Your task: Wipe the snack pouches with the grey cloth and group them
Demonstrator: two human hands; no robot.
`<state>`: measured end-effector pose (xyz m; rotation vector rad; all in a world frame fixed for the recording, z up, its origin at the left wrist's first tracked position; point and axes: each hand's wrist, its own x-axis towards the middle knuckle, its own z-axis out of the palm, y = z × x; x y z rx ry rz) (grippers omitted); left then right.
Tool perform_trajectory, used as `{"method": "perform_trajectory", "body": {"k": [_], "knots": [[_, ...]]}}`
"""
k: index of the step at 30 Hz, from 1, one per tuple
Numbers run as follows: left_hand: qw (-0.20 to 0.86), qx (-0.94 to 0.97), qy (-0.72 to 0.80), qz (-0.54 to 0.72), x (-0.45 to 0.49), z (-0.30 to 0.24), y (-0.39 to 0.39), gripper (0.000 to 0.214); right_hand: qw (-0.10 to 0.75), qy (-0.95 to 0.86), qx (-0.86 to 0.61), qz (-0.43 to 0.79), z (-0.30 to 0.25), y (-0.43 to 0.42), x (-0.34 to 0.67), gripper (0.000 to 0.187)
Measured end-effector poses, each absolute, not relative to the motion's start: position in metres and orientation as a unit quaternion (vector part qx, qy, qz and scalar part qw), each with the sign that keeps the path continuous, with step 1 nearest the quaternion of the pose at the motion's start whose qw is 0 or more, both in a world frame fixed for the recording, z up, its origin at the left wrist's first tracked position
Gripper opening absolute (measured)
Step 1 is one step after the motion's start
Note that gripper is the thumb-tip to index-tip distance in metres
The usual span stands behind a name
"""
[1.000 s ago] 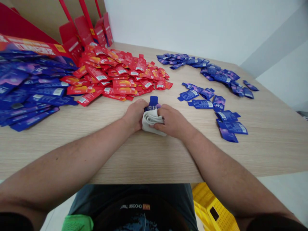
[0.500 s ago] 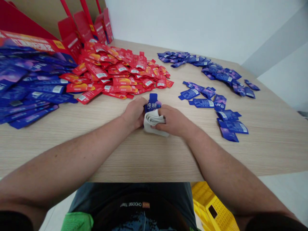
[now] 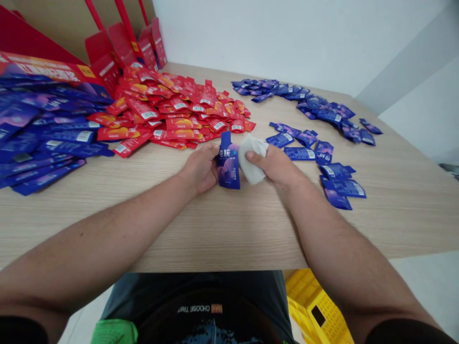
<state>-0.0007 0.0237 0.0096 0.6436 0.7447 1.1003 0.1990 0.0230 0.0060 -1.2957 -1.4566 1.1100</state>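
A blue-purple foil sachet [image 3: 228, 162] with white lettering stands on end on the light wood-grain table [image 3: 215, 234], in front of me. My left hand [image 3: 200, 168] pinches its left edge and holds it against the tabletop. My right hand [image 3: 274, 166] is shut on a crumpled white cloth [image 3: 251, 157]. The cloth presses against the sachet's right side, and the fingers hide part of it.
A large heap of blue sachets [image 3: 46, 136] fills the left, beside a red sachet heap [image 3: 179, 112]. Loose blue sachets [image 3: 315, 107] lie to the right. Red cardboard display boxes [image 3: 122, 43] stand at the back. A yellow plastic crate [image 3: 315, 301] sits below the table edge.
The cloth has moved off the lower sachet up to its right side, so the whole sachet front shows. My right hand has slid to the right, and the sachet now stands apart from the cloth's folds.
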Motion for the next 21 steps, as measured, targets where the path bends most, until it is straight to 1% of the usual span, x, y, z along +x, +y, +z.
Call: {"method": "perform_trajectory", "body": {"k": [2,4,8,12,18,21], "knots": [[0.738,0.292,0.349,0.498,-0.002,0.008,0.026,0.009,0.409,-0.604,-0.477,0.491,0.007,0.016,0.19,0.049],[0.735,0.302,0.361,0.489,-0.002,0.004,0.026,0.011,0.408,-0.628,-0.448,0.488,0.006,0.009,0.18,0.05],[0.712,0.345,0.369,0.488,-0.001,-0.004,0.025,0.018,0.41,-0.669,-0.441,0.436,0.003,0.002,0.167,0.05],[0.69,0.344,0.399,0.496,0.0,-0.008,0.026,0.024,0.414,-0.683,-0.466,0.382,0.004,0.0,0.164,0.05],[0.705,0.339,0.36,0.509,0.005,-0.001,0.021,0.015,0.428,-0.69,-0.508,0.288,0.006,0.005,0.168,0.047],[0.711,0.309,0.352,0.524,0.007,0.004,0.017,0.02,0.434,-0.685,-0.525,0.259,0.004,0.008,0.17,0.048]]}}
